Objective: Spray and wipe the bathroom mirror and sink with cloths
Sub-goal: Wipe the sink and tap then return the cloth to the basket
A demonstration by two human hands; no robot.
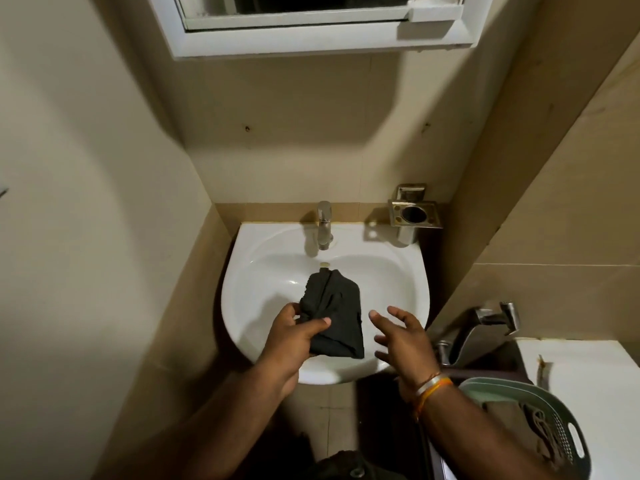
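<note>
A white wall-hung sink sits in the middle of the view, with a chrome tap at its back. My left hand grips a bunched black cloth over the basin; the cloth hides the drain. My right hand hovers just right of the cloth with fingers spread, touching nothing. The mirror in its white frame hangs above, cut off by the top edge. No spray bottle is in view.
A steel tumbler holder is fixed to the wall right of the tap. Another tap and a white surface lie at the right. A grey-green plastic basket stands at lower right. Beige walls close in on both sides.
</note>
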